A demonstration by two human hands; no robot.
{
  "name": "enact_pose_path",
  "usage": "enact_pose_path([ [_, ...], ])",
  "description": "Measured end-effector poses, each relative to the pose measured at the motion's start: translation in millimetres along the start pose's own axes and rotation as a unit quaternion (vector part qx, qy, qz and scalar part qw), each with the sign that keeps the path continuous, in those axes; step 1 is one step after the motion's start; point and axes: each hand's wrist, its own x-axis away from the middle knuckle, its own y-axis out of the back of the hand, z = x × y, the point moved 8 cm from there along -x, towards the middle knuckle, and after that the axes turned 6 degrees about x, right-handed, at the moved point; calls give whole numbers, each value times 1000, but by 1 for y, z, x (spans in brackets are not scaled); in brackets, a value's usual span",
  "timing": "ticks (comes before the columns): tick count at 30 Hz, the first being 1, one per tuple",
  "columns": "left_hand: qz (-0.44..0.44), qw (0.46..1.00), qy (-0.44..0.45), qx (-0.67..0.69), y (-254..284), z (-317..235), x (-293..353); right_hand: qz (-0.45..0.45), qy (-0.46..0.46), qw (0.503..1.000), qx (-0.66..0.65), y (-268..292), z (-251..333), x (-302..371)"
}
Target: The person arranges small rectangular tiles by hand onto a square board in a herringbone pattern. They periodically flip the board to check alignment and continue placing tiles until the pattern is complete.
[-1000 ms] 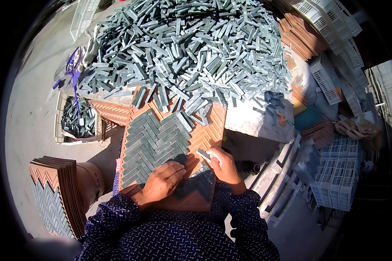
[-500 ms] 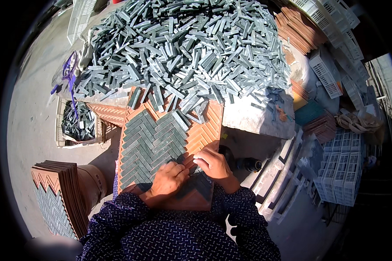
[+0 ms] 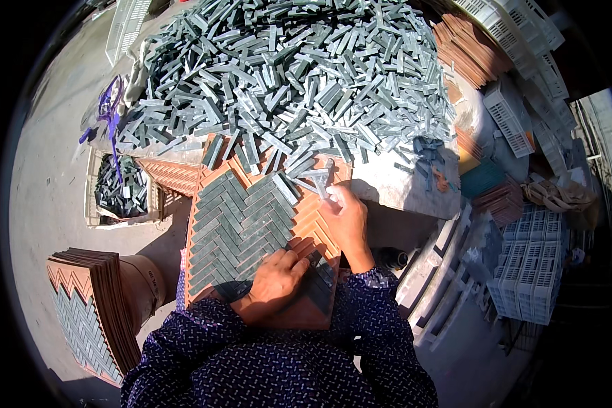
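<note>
Before me lies an orange-brown moulded tray point(image 3: 314, 216) with zigzag ridges, its left and middle filled with dark green stone strips point(image 3: 241, 221) in a herringbone pattern. My left hand point(image 3: 273, 280) rests low on the tray, over the laid strips; its fingers are bent and close together, and whatever lies under the fingertips is hidden. My right hand point(image 3: 347, 221) is over the tray's upper right side, thumb and fingers pinched on a pale grey stone strip point(image 3: 321, 185). Several loose strips point(image 3: 285, 188) lie across the tray's far end.
A large heap of stone strips point(image 3: 285, 81) covers the table beyond the tray. A crate of strips point(image 3: 124, 221) stands at left, above a stack of filled trays point(image 3: 92, 299). Plastic crates point(image 3: 529, 265), empty moulds point(image 3: 470, 49) and a pallet point(image 3: 436, 275) stand at right.
My right hand has moved up and away from my left hand to the loose strips at the tray's far end, taking hold of one. My left hand has shifted slightly right.
</note>
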Motion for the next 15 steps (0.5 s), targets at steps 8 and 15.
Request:
enact_pose_path([
  [8,27,999,-4,-36,-4,2,6,90,-53,993,-63,22,-12,83],
  [15,-2,999,-5,-39,-6,-4,8,50,53,997,16,36,7,93],
])
